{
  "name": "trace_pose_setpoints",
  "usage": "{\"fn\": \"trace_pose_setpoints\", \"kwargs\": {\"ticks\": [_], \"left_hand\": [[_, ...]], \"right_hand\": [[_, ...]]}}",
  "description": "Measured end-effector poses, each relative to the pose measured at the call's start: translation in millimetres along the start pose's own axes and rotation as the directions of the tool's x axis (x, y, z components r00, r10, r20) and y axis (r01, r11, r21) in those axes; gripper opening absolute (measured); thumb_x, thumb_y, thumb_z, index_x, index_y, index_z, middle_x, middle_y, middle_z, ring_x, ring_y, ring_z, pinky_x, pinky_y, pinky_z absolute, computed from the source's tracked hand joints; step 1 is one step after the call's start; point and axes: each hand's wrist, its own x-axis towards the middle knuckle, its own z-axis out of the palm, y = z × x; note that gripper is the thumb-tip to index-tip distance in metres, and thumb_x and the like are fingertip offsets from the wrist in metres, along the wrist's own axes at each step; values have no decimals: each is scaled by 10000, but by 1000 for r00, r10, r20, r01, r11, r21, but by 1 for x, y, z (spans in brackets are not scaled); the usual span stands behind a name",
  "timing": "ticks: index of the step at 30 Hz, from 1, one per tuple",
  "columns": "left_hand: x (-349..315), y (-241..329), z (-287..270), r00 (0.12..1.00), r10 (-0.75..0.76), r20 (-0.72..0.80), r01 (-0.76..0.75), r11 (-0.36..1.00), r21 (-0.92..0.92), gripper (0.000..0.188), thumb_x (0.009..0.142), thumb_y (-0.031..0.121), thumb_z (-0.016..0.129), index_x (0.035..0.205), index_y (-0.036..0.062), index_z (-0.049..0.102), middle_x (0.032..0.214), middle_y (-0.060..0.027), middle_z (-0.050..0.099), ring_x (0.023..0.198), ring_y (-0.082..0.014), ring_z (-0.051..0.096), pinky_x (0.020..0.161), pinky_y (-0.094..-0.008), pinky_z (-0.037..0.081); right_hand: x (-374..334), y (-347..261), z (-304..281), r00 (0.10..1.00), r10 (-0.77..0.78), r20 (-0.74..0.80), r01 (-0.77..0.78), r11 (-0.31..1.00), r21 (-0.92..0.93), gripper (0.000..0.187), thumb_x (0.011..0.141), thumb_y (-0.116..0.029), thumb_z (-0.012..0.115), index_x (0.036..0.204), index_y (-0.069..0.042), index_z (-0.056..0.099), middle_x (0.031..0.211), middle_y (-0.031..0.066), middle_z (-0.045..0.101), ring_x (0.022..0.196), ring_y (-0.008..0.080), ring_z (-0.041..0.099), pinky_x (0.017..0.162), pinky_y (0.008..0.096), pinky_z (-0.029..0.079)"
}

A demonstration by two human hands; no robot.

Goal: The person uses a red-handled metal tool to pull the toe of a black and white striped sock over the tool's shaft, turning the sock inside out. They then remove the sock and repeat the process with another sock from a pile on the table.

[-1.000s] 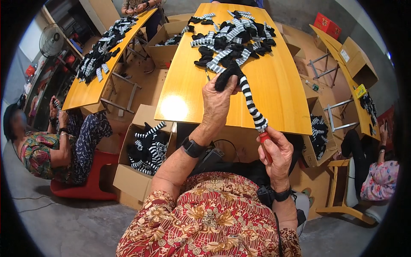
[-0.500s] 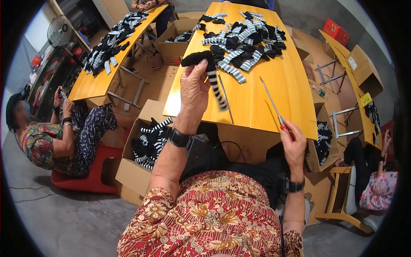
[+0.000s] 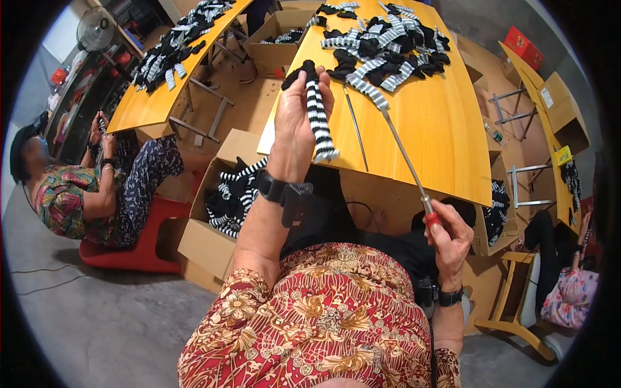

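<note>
My left hand [image 3: 294, 116] is raised over the near left edge of the yellow table, fingers closed round a striped knitted piece [image 3: 318, 123]. Its black end is bunched at the fingertips, and its black-and-white striped tube hangs down with the pale rim lowest. Whether it is a sock or a glove I cannot tell. In my right hand [image 3: 453, 238], closed on its red handle, is a long screwdriver-like metal rod [image 3: 406, 160]. The rod slants up and leftward, its tip near a striped piece at the edge of the pile [image 3: 388, 48]. Another thin rod [image 3: 356, 129] lies on the tabletop.
The yellow table [image 3: 446, 142] stands before me. A cardboard box [image 3: 207, 249] of striped pieces is left of my legs, another box [image 3: 482, 236] to the right. One person [image 3: 71, 200] sits at left by a second heaped table [image 3: 145, 113]; another person [image 3: 569, 294] sits at right.
The striped tube now hangs straight and broad below my left hand, no longer swinging, and its black end is more bunched. My right hand has turned the rod slightly. The whole view has shifted.
</note>
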Motion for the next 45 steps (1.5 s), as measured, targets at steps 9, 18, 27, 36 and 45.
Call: {"fn": "trace_pose_setpoints", "kwargs": {"ticks": [9,18,27,36,45], "left_hand": [[20,3,-16,996,74,-43,-74,997,-13,243,1004,210,457,1108,-9,476,946,-126,620,829,-226,649,619,-301,602],[3,-39,-3,964,261,51,-266,931,250,291,995,193,486,1172,-38,501,1086,-144,632,930,-221,656,718,-301,599],[-21,-82,9,945,251,208,-325,776,541,286,976,196,539,1160,-20,563,1110,-130,660,976,-181,659,842,-292,558],[-22,-67,18,959,119,256,-259,730,633,298,964,189,568,1170,-26,557,1009,-124,687,933,-198,673,839,-313,551],[-34,-95,21,952,214,219,-306,636,708,259,956,129,576,1186,11,575,1030,-91,666,928,-175,666,787,-301,564]], "right_hand": [[-23,-3,1,981,3,195,3,999,-34,324,755,27,596,1070,11,667,850,107,657,718,160,603,634,252,460],[-11,13,21,990,87,114,-102,986,132,313,839,-21,586,1146,3,641,862,52,612,677,87,553,587,206,437],[7,16,34,999,40,-19,-35,981,191,331,867,-2,549,1192,7,612,909,48,594,677,64,534,568,190,435],[10,9,32,1000,20,-4,-19,983,183,326,872,-18,567,1194,14,606,902,50,600,686,67,544,579,190,445],[7,2,52,992,-2,-130,38,959,280,297,886,9,559,1181,9,596,937,91,632,682,84,572,534,200,466]]}}
